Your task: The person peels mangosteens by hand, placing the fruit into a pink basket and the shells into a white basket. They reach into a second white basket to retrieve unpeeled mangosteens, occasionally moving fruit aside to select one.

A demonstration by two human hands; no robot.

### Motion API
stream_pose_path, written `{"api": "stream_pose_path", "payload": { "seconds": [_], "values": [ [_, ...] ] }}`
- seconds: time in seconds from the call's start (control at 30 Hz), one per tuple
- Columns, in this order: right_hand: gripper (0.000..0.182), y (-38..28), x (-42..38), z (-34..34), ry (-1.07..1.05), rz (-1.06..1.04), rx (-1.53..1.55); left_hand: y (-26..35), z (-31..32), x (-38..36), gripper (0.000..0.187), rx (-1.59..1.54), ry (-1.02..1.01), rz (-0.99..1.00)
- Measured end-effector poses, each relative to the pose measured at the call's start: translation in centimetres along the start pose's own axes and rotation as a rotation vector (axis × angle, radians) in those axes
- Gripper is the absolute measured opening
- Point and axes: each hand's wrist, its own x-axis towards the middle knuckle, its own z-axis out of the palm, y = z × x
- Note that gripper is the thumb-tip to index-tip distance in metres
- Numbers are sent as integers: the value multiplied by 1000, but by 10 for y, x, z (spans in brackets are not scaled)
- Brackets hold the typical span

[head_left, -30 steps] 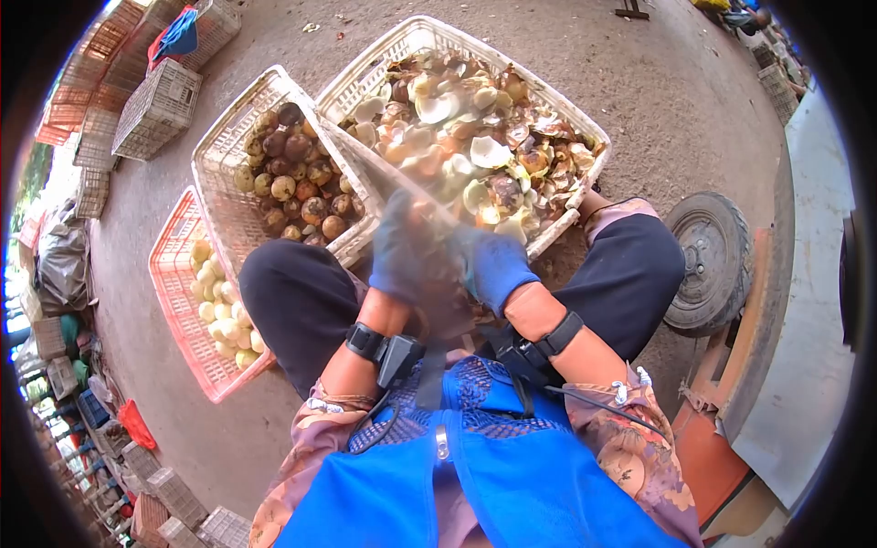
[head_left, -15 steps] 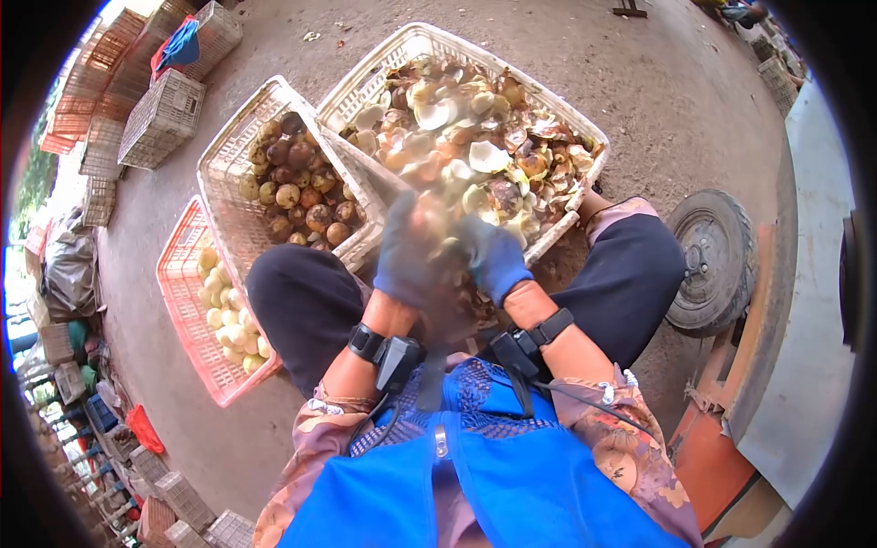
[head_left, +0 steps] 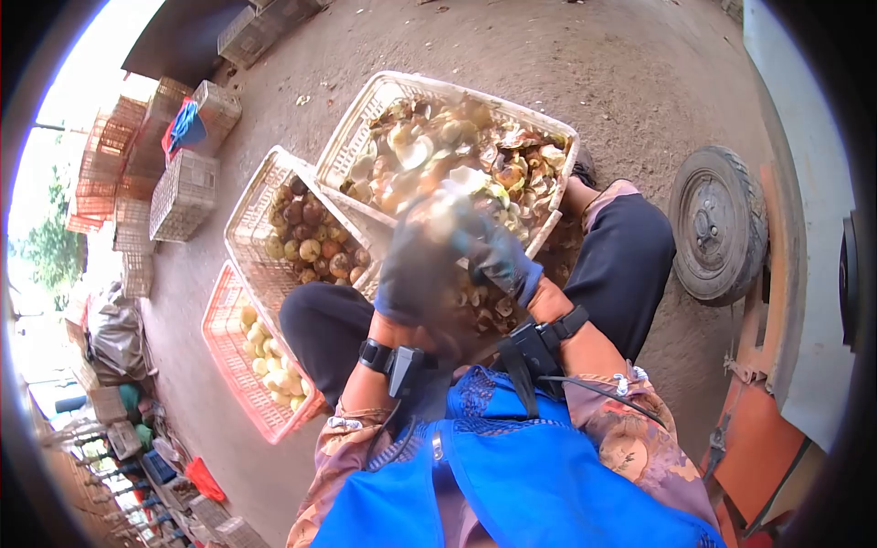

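My gloved left hand (head_left: 413, 260) is curled around a pale round fruit (head_left: 446, 217), blurred by a smear in the middle of the view. Close against it, my gloved right hand (head_left: 501, 256) has its fingers bent; what they grip is hidden. Both hands are above the near edge of a white crate (head_left: 571, 164) full of peelings (head_left: 416, 151), brown outside and whitish inside. To its left, a second white crate (head_left: 251, 205) holds round brown and purplish fruits (head_left: 311, 248). Pale peeled fruits (head_left: 272, 361) lie in a pink crate (head_left: 239, 393).
My knees flank the work area. On the right are a wheel (head_left: 717, 226) and a metal panel (head_left: 795, 274). Stacked crates (head_left: 119, 155) stand at the far left, above a grey covered heap (head_left: 117, 333). Fallen peelings (head_left: 484, 306) lie between my legs.
The view has tilted, so the left-hand crates sit lower and further right in it. My hands have drawn closer together around the pale fruit.
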Motion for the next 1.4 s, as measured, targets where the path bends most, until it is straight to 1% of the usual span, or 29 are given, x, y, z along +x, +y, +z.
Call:
{"api": "stream_pose_path", "payload": {
  "seconds": [0.03, 0.1, 0.13, 0.17, 0.23, 0.27, 0.3, 0.33, 0.37, 0.4, 0.43, 0.5, 0.57, 0.6, 0.63, 0.67, 0.7, 0.77, 0.8, 0.83, 0.87, 0.97, 1.07, 1.17, 1.23, 1.3, 1.33, 1.37, 1.4],
  "values": [
    [28, 3, 0, 1, 10, -10, 6, 29, -4, 4, 34, 58, -41, 95],
    [24, 12, -2, 3, -44, -63, 157, 91, -9, 10, 43, 167, -118, 281],
    [24, -1, -1, 5, -41, -69, 159, 104, -10, 11, 47, 219, -154, 372],
    [25, -17, -2, 7, -64, -37, 221, 105, -9, 12, 47, 223, -155, 375],
    [25, -31, -4, 8, -89, -9, 285, 108, -7, 12, 49, -57, -31, 109],
    [26, -33, -5, 8, -46, 63, 299, 98, -11, 11, 49, 142, -46, 173],
    [27, -33, -6, 9, -2, 136, 314, 110, -9, 9, 49, 145, -47, 173],
    [27, -31, -6, 8, -3, 135, 316, 132, -4, 6, 47, -170, -25, -6],
    [31, -27, -5, 5, 6, 77, 283, 144, -1, 5, 46, -484, -2, -185],
    [34, -22, -4, 3, 16, 20, 248, 140, -2, 5, 46, -484, -2, -184],
    [34, -19, -3, 3, 15, 20, 246, 132, -2, 4, 46, -481, -14, -145],
    [37, -12, -3, 4, 70, -113, 272, 127, -1, 2, 47, -484, -19, -106],
    [40, -10, -4, 8, 77, -140, 263, 127, 1, 0, 48, -616, -47, -52],
    [42, -10, -4, 9, 89, -171, 255, 123, 0, 0, 48, -624, -39, -51],
    [42, -11, -4, 5, 80, -169, 247, 116, -3, 1, 51, -278, 15, 167],
    [44, -13, -5, -3, 67, -157, -81, 112, -4, 1, 54, 73, 73, 375],
    [46, -14, -5, -10, 49, -146, -408, 111, -5, 1, 54, 67, 88, 373],
    [43, -13, -7, -15, 33, -177, -399, 111, -9, -3, 61, 589, 267, 699],
    [39, -16, -6, -17, -65, -190, -473, 119, -11, -6, 65, 675, 251, 687],
    [35, -19, -5, -16, -163, -203, -547, 119, -11, -6, 65, 673, 262, 679],
    [25, -25, -12, -14, -183, -18, -401, 119, -12, -7, 65, 645, 272, 665],
    [21, -22, -15, -5, -264, 29, -477, 105, -12, -9, 65, 616, 303, 639],
    [22, -19, -17, 6, -232, 113, -452, 96, -8, -11, 62, 589, 344, 608],
    [21, -19, -16, 15, -213, 46, -533, 90, -3, -13, 57, 558, 381, 541],
    [20, -26, -14, 13, -258, 89, -560, 86, -1, -16, 54, 552, 399, 492],
    [19, -26, -14, 12, -302, 126, -585, 85, -2, -15, 51, 329, 364, 401],
    [21, -23, -16, 12, -259, 69, -553, 88, 1, -14, 51, 328, 366, 398],
    [23, -22, -17, 12, -218, 13, -520, 91, 5, -14, 48, 94, 396, 281],
    [23, -24, -18, 11, -225, 13, -521, 93, 7, -12, 45, -140, 424, 163]
  ]
}}
